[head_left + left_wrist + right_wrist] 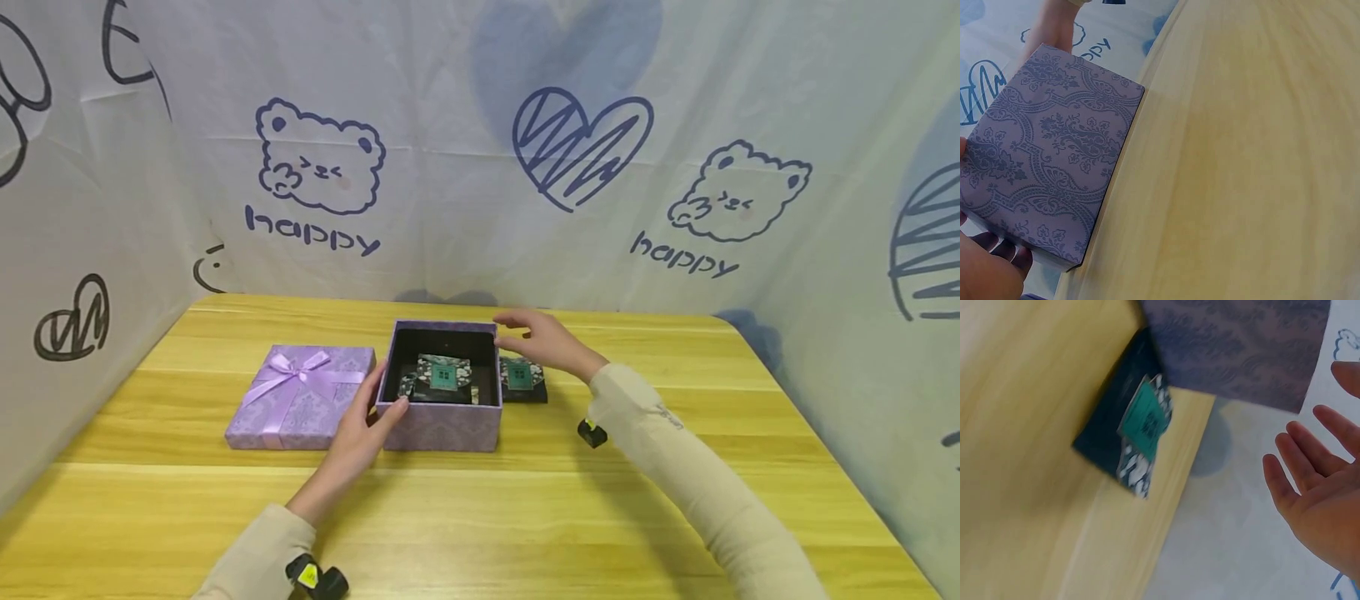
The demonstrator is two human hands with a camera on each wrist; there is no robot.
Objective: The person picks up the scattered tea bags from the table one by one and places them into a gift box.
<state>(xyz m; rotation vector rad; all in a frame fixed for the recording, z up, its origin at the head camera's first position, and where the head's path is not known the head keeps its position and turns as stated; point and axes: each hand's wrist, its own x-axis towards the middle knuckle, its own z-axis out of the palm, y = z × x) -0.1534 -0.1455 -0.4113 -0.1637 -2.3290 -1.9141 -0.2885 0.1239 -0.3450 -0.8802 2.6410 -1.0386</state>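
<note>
A purple patterned gift box (441,427) stands without its lid on the table, its dark inside holding a black packet (444,377) with a green label. My left hand (362,429) grips the box at its front left corner, thumb at the front rim and fingers along the left side. In the left wrist view the box's patterned front (1066,144) faces the camera, fingers (1004,250) at its side. By the back right corner my right hand (546,340) is raised, fingers loosely bent and holding nothing. A similar packet (1122,419) lies against the box's right side.
The box's lid (300,396), topped with a light purple ribbon bow, lies to the left of the box. Behind the wooden table (480,525) hangs a white cloth (450,183) with drawn bears and hearts.
</note>
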